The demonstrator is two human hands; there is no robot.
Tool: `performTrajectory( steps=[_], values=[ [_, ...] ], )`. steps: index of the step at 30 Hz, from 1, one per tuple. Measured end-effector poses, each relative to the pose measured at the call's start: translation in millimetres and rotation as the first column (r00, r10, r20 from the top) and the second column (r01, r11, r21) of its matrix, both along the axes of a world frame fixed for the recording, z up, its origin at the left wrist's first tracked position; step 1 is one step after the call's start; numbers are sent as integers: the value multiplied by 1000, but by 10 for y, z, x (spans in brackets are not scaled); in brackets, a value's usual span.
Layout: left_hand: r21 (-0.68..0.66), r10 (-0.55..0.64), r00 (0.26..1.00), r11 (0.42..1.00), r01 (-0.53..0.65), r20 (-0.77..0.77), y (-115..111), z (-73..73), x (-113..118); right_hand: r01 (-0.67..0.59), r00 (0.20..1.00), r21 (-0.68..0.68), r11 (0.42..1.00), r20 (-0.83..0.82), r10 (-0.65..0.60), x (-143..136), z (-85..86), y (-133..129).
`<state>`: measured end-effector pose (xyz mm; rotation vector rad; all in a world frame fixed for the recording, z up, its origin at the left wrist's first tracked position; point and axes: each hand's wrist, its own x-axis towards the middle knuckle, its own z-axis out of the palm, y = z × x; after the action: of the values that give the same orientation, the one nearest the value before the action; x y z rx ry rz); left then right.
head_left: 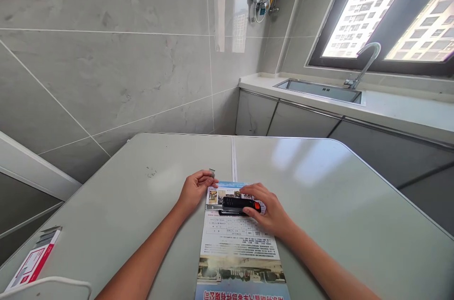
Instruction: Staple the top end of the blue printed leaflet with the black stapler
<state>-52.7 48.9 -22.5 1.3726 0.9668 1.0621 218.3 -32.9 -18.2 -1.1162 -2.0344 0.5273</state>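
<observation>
Head view shows us the black stapler [234, 202] lying crosswise on the printed leaflet [244, 247], its long axis going from left to right in front of us. Its metal end [213, 207] points to the left, and its red part [257, 205] is at the right end, beside our right hand [268, 209].

Our right hand is the nearer one: it touches the stapler, with the thumb on the near side and the other fingers on the far side, so we judge this grip as narrow. Our left hand [193, 192] is a little beyond the metal end and to its left; its fingers pinch a small metal piece [212, 172], which may be a strip of staples. From these fingers, the metal end is toward us and slightly right.

The far edge of the worktop [319, 186] is well apart from both hands, and the leaflet's left edge passes near the left hand. Some small dark bits [151, 172] lie farther left, while a red and white box [37, 255] is near the worktop's left edge, away from the stapler.
</observation>
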Motion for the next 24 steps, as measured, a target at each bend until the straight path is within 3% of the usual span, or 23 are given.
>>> performTrajectory(
  steps=[4,8,13,24],
  values=[
    [120,-87,986,987,104,-142,-79,61,6,-30,980,260,965,198,-23,-91,109,-63],
    [234,-141,954,950,205,-266,-137,83,-11,-146,927,340,929,375,8,-227,172,-149],
    [232,-160,950,946,225,-267,-120,46,-36,-150,901,359,921,434,-23,-293,170,-155],
    [283,-191,949,923,260,-249,-134,11,-3,-105,949,270,957,315,15,-280,168,-134]
  ],
)
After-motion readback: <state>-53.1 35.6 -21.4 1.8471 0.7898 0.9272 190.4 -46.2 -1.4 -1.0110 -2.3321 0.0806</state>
